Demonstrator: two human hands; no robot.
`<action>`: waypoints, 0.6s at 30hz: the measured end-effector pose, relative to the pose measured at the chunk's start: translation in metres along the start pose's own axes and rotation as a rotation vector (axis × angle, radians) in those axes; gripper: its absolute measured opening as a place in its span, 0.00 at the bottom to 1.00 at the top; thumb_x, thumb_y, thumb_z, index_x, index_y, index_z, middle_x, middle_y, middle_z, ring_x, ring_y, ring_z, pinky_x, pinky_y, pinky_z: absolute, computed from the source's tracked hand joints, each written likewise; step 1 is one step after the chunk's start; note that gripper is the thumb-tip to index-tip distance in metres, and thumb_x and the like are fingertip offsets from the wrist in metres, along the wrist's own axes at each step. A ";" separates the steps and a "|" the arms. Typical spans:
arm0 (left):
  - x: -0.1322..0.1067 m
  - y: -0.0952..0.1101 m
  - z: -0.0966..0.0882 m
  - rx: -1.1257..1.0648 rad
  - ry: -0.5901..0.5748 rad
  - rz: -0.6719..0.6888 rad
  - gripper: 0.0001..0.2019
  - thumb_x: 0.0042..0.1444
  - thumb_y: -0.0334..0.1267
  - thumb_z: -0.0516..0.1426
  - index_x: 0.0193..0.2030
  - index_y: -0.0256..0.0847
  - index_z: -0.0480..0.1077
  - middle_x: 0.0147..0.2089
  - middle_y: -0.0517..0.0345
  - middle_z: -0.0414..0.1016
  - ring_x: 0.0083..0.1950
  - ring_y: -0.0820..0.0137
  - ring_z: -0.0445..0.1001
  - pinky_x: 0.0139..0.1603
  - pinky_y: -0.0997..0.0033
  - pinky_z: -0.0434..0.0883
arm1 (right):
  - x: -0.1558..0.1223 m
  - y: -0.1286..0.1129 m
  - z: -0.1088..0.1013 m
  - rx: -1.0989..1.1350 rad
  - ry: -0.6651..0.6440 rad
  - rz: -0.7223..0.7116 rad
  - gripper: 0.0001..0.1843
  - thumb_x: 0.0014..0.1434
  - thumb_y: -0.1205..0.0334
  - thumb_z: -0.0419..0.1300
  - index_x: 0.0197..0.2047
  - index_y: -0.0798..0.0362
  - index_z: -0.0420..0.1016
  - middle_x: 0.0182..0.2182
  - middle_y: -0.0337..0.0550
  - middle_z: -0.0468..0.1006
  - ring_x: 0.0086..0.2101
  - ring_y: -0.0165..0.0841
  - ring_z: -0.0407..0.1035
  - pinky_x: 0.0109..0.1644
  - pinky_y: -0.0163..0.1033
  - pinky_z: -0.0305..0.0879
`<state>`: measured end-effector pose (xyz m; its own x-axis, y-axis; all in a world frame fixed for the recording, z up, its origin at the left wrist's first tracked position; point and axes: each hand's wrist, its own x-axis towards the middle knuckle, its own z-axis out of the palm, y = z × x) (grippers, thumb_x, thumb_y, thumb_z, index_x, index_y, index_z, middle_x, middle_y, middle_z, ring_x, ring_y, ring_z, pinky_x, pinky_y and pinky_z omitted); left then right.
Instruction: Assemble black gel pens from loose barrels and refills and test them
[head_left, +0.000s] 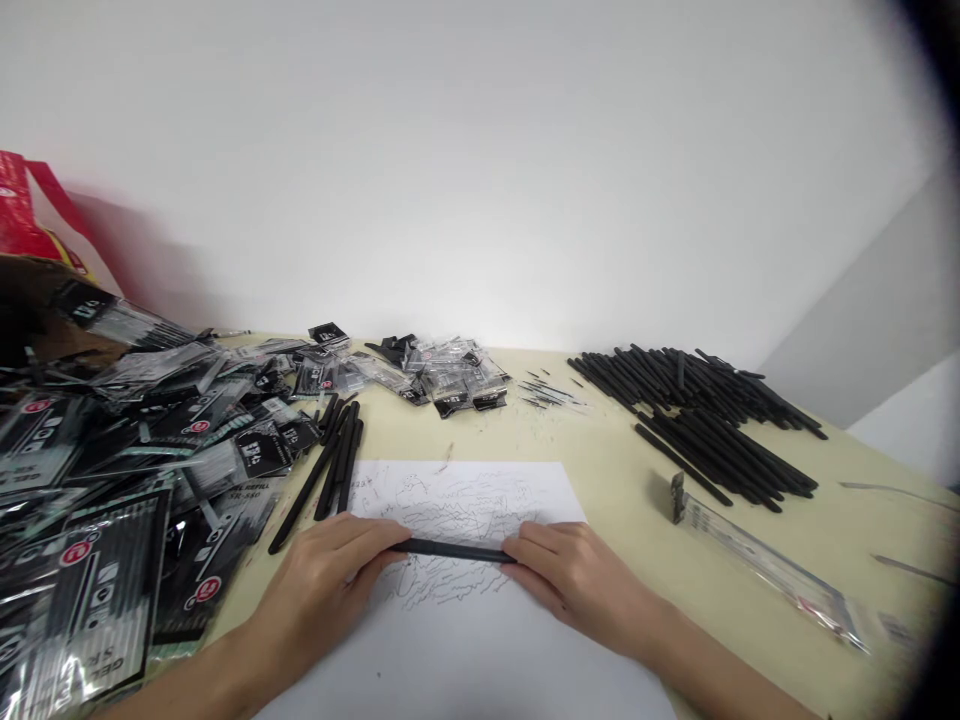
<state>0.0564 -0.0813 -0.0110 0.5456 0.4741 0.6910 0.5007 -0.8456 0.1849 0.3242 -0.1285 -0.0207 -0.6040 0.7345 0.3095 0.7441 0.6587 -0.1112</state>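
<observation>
A black pen (456, 550) lies crosswise between my hands, just above a white sheet of paper (450, 640) covered with scribbled lines. My left hand (337, 560) pinches the pen's left end between thumb and fingers. At the other end my right hand (574, 570) grips it the same way. The fingers hide both ends of the pen, so I cannot tell whether the cap is on. Several loose black pens (330, 465) rest beside the paper's upper left corner, near my left hand.
Packets of gel refills (97, 580) heap up on the left, below a red bag (45, 215). Clear empty wrappers (457, 370) and thin refill tips (551, 390) lie at the back. Many black pens (697, 400) are piled back right, with a clear packet (765, 560) in front.
</observation>
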 end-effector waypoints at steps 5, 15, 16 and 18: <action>0.002 0.001 -0.001 0.003 0.013 0.012 0.08 0.59 0.34 0.51 0.36 0.40 0.72 0.28 0.60 0.79 0.26 0.74 0.76 0.28 0.78 0.72 | -0.001 0.000 0.001 -0.013 -0.015 0.004 0.12 0.66 0.62 0.45 0.39 0.54 0.68 0.26 0.40 0.70 0.25 0.29 0.65 0.29 0.35 0.56; -0.001 -0.001 0.001 0.011 -0.006 0.015 0.08 0.59 0.34 0.51 0.37 0.40 0.71 0.29 0.59 0.79 0.27 0.74 0.76 0.29 0.78 0.72 | 0.000 0.000 0.001 -0.020 -0.025 0.007 0.12 0.66 0.62 0.45 0.39 0.54 0.68 0.27 0.40 0.70 0.26 0.30 0.65 0.28 0.36 0.55; 0.000 -0.001 0.001 0.008 -0.005 0.015 0.08 0.59 0.34 0.51 0.37 0.40 0.72 0.29 0.59 0.79 0.27 0.74 0.76 0.29 0.78 0.72 | 0.000 0.000 0.001 -0.022 -0.028 0.009 0.12 0.66 0.62 0.45 0.39 0.54 0.68 0.27 0.40 0.70 0.26 0.30 0.65 0.28 0.36 0.55; 0.000 -0.001 0.000 0.001 -0.005 0.018 0.08 0.59 0.34 0.51 0.37 0.40 0.72 0.30 0.59 0.79 0.27 0.74 0.76 0.29 0.78 0.72 | 0.000 0.000 0.001 -0.025 -0.035 0.011 0.12 0.66 0.62 0.45 0.39 0.54 0.68 0.26 0.40 0.70 0.25 0.30 0.64 0.28 0.36 0.55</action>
<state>0.0564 -0.0805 -0.0113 0.5580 0.4601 0.6906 0.4914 -0.8538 0.1718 0.3236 -0.1284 -0.0215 -0.6053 0.7468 0.2754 0.7571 0.6470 -0.0905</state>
